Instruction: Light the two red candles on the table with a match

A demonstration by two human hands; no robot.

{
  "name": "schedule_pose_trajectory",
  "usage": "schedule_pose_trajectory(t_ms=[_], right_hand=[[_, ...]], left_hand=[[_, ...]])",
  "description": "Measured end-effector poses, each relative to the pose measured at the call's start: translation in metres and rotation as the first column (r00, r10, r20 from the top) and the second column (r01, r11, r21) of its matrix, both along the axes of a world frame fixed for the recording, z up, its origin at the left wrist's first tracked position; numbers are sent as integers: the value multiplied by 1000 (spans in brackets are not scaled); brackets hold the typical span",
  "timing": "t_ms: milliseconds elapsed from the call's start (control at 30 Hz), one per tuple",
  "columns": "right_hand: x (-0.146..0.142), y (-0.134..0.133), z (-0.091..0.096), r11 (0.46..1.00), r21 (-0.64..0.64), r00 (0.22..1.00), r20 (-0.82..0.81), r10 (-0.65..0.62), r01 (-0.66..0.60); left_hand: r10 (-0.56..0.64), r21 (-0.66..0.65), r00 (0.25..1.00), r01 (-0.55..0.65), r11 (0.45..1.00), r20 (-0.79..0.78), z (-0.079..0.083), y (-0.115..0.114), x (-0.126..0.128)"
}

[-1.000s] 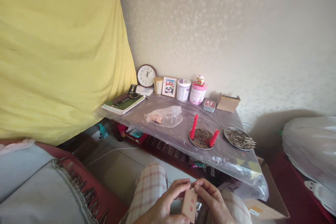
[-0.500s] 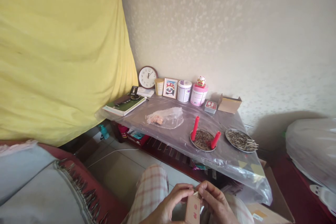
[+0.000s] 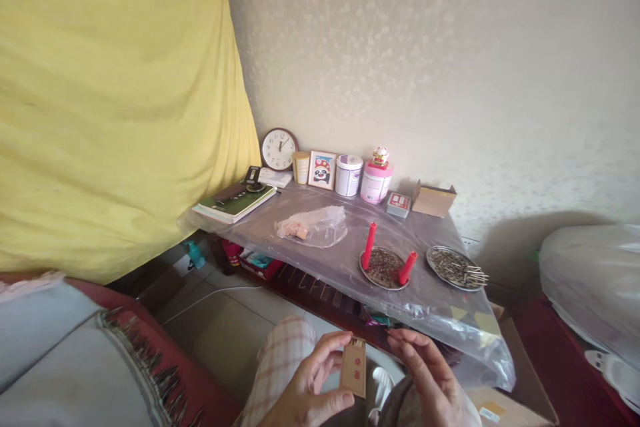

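Note:
My left hand (image 3: pixel 317 377) grips a cardboard matchbox (image 3: pixel 354 368) with red print, between thumb and fingers above my lap. At its top end the tray is slid out a little, and several pale match sticks show. To the right, apart from the box, my right hand (image 3: pixel 425 370) has thumb and forefinger pinched on a match, of which only a small dark tip shows. Beyond my hands on the table, two red candles (image 3: pixel 369 247) stand in a round metal plate (image 3: pixel 385 283) strewn with dark bits. Another plate (image 3: pixel 434 271) beside it carries many used matches (image 3: pixel 457 268).
Clear plastic covers the low table (image 3: pixel 310 197). A crumpled plastic bag (image 3: pixel 323 225) lies near its middle. Along the back stand a clock (image 3: pixel 279 149), a panda picture (image 3: pixel 322 170) and tins (image 3: pixel 349 175). A green book (image 3: pixel 233 203) is at left, an open carton (image 3: pixel 520 373) at lower right.
My right hand has drawn away from the top of the matchbox to the right, fingers pinched. The left hand has shifted slightly left with the box, whose end is now uncovered.

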State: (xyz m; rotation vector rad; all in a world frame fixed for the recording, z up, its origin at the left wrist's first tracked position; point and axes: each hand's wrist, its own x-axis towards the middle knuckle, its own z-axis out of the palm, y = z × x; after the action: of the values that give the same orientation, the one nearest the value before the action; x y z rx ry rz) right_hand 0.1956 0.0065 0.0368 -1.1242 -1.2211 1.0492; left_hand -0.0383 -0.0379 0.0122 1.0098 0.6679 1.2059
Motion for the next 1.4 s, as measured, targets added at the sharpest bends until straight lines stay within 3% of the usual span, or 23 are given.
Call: schedule_pose_trajectory(t_ms=[133,200,333,467,700,1000,1400], right_hand=[[-16,-15,4,979,9,965,168,200,-205],[-24,-20,1,964,73,943,240,231,-254],[-39,-25,-8,950,225,956,247,161,-218],[-43,-24,-15,941,271,949,290,122,-204],[-38,-23,-20,943,262,932,347,106,-205],[-41,-24,-13,950,259,935,344,80,-176],[-39,-27,-18,974,195,943,329,45,-115]], left_hand=[[-5,-25,999,6,1000,33,3,4,0],[8,-31,1000,-7,1000,23,7,4,-2],[55,-62,998,-54,997,12,13,4,-3],[93,-88,995,-95,991,-27,13,2,0],[131,-66,989,-135,989,-63,12,1,5],[150,-87,987,-154,984,-52,8,0,5],[114,-96,993,-114,989,-10,21,0,6]])
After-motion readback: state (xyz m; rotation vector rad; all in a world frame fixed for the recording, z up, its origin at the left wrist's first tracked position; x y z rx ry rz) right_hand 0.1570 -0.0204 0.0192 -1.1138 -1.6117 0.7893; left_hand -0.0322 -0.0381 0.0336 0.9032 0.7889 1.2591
